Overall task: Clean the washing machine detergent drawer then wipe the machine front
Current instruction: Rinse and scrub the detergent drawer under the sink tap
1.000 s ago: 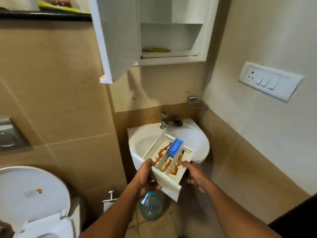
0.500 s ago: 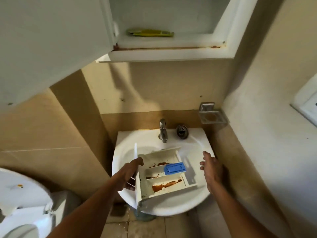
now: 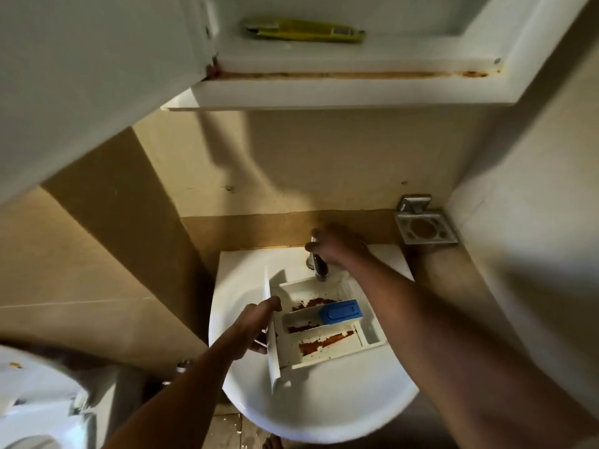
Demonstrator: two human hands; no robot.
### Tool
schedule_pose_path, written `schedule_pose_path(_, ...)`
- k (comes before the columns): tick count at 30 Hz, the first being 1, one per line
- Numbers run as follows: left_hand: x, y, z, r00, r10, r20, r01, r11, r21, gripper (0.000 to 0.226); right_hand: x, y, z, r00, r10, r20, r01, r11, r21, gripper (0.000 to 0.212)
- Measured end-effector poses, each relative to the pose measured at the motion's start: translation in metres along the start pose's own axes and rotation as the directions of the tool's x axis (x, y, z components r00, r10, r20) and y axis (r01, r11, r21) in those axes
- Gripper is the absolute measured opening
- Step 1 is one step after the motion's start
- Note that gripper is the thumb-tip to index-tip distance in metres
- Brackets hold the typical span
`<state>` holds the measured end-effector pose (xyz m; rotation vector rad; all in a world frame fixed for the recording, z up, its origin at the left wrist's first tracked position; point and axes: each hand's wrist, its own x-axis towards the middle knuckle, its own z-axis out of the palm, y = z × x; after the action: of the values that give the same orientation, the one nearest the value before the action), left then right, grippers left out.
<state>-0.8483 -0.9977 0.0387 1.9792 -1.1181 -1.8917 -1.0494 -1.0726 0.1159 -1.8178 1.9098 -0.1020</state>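
The white detergent drawer [image 3: 324,348] lies in the white corner sink [image 3: 324,413], its compartments streaked with brown residue and a blue cap [image 3: 342,311] in the middle one. My left hand [image 3: 256,325] grips the drawer's front panel at its left end. My right hand [image 3: 337,246] is closed over the top of the chrome tap [image 3: 320,268] at the back of the basin, directly above the drawer's far edge. No water is visible running.
An open white wall cabinet [image 3: 324,95] hangs low overhead, a yellow-green packet [image 3: 301,30] on its shelf and its door [image 3: 81,76] swung out left. A metal soap holder [image 3: 424,226] sits on the right wall. A white toilet [image 3: 35,403] stands at lower left.
The drawer went from held above the sink to resting in the basin. My right hand left the drawer's side and reached back onto the tap. My view moved closer to the sink.
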Motion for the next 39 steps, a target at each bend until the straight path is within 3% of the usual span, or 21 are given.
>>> schedule_pose_path(5,0.009,-0.013,-0.01,0.998,-0.003,-0.055,-0.001,0.996,-0.087,0.065,0.019,0.0,-0.001,0.997,-0.043,0.07,0.063,0.948,-0.311,0.034)
schedule_pose_path(12,0.005,-0.024,-0.002,0.995,0.03,-0.098,-0.05,0.978,-0.203,0.043,0.026,0.012,-0.015,0.977,-0.151,0.152,0.204,0.877,-0.436,0.045)
schedule_pose_path(20,-0.002,-0.031,0.027,0.989,0.021,-0.143,-0.063,0.954,-0.294,0.064,0.026,0.023,-0.018,0.971,-0.195,0.137,0.235,0.882,-0.408,0.042)
schedule_pose_path(29,-0.004,-0.036,0.033,0.99,0.04,-0.132,-0.075,0.959,-0.273,0.063,0.032,0.026,-0.024,0.962,-0.21,0.175,0.266,0.867,-0.42,0.037)
schedule_pose_path(34,0.001,-0.017,0.056,0.995,0.076,-0.059,-0.086,0.979,-0.187,0.041,0.039,0.029,-0.018,0.967,-0.198,0.16,0.249,0.871,-0.424,0.03)
schedule_pose_path(39,0.006,-0.009,0.064,0.996,0.06,-0.07,-0.071,0.983,-0.171,0.043,0.043,0.031,-0.013,0.978,-0.165,0.13,0.204,0.893,-0.401,0.031)
